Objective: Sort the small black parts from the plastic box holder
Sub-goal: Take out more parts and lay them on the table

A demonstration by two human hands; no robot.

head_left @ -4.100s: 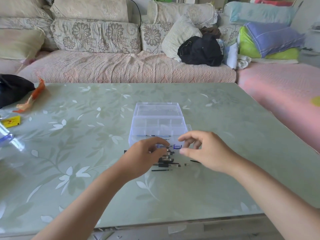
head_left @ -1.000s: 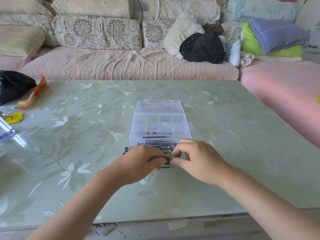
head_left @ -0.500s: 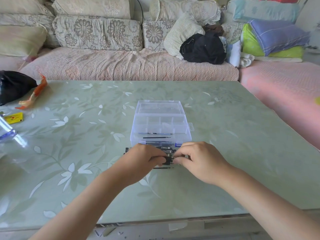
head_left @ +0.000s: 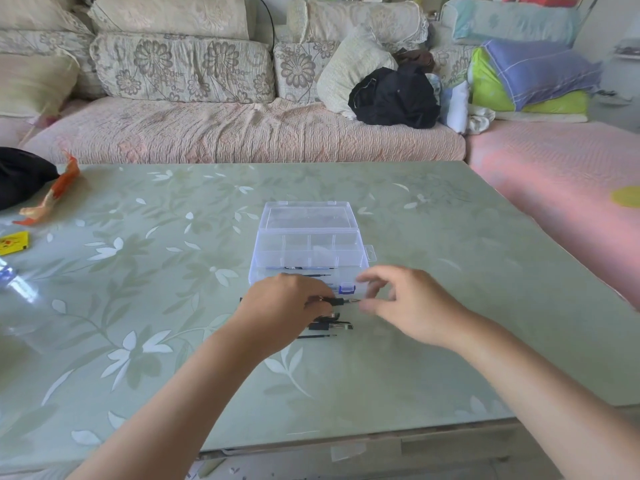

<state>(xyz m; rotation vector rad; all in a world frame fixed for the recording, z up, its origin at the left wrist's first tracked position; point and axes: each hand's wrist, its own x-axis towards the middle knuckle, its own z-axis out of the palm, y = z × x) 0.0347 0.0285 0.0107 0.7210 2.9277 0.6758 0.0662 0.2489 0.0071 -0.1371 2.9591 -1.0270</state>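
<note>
Right hand (head_left: 412,306) has let go of the black part (head_left: 341,301) & pulled off to the right since half a sec ago, when both hands pinched it. Its fingers (head_left: 375,277) are now spread, thumb & index apart, nothing seen between them; a bit blurred. Left hand (head_left: 287,306) pinches the black part at one end, tip sticking out to the right, just in front of the plastic box (head_left: 311,251). Below it more small black parts (head_left: 329,325) lie in a loose pile on the worktop (head_left: 450,341), w/ one thin rod (head_left: 317,336) nearest the person. Box is open, lid (head_left: 308,216) laid back; a few thin black pieces (head_left: 311,274) lie in its front compartment. Far left: orange wrapper (head_left: 52,195), yellow card (head_left: 14,242). Sofa (head_left: 225,133) behind, w/ black bag (head_left: 394,97).
</note>
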